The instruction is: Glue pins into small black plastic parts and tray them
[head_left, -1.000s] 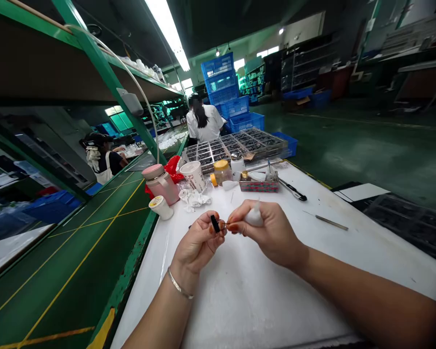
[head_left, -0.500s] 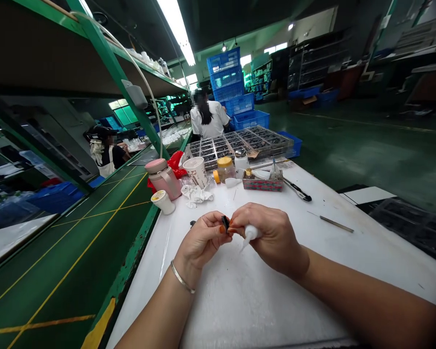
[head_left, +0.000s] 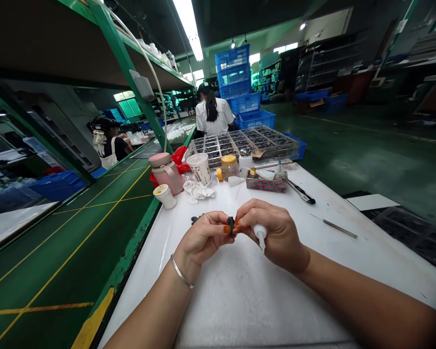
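Observation:
Between the thumb and fingers of my left hand (head_left: 209,235) is a small black part (head_left: 231,225), too small to make out its kind. My right hand (head_left: 271,232) is curled round a white glue bottle (head_left: 260,232), its thin nozzle slanting down toward the tabletop. The thumb and forefinger of that same hand meet the black part from the right side. More black pieces (head_left: 195,219) lie on the white table (head_left: 232,295), partly hidden behind my left hand.
Behind my hands stand a pink flask (head_left: 166,173), a paper cup (head_left: 199,168), a yellow-lidded jar (head_left: 229,167) and a small patterned box (head_left: 266,184). A knife (head_left: 301,191) and a thin needle tool (head_left: 339,228) lie rightward. A green conveyor (head_left: 94,232) runs along the left.
The black part has turned to show a broader side. The glue bottle's nozzle has swung from down-left to nearly straight down. The view has shifted slightly.

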Demonstrator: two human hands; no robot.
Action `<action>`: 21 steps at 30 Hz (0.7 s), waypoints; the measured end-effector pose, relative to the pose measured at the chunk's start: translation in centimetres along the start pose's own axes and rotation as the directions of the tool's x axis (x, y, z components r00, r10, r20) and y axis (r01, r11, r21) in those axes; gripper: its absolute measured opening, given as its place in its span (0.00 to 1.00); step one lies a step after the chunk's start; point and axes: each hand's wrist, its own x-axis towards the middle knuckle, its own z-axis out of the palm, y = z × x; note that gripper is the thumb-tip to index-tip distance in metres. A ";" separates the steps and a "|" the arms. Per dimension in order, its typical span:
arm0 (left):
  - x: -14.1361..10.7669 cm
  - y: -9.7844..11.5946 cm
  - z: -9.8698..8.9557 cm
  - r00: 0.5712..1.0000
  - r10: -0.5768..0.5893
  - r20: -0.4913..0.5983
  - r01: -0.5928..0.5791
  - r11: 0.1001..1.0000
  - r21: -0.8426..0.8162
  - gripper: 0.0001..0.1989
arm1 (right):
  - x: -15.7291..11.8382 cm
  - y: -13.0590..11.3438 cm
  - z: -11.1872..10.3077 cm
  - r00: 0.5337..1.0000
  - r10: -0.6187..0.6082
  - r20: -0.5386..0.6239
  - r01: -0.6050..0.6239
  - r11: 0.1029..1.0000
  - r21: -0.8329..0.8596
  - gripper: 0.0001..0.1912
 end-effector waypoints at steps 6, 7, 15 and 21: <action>-0.1 0.3 0.0 0.999 0.053 -0.004 -0.053 0.996 0.073 0.11 | 0.4 0.5 -0.1 0.978 0.210 0.006 -0.210 0.977 0.040 0.05; -0.2 0.3 0.1 0.998 0.067 -0.007 -0.066 0.993 0.102 0.11 | 0.5 0.6 -0.1 0.963 0.271 0.011 -0.271 0.961 0.048 0.05; -0.4 0.7 0.1 0.986 0.157 -0.053 -0.133 0.941 0.311 0.11 | 0.6 1.1 -0.4 0.844 0.522 0.121 -0.534 0.839 0.106 0.13; -0.5 1.2 0.0 0.949 0.288 -0.131 -0.186 0.842 0.507 0.11 | 1.2 1.1 -2.1 0.775 0.606 0.180 -0.621 0.783 0.040 0.18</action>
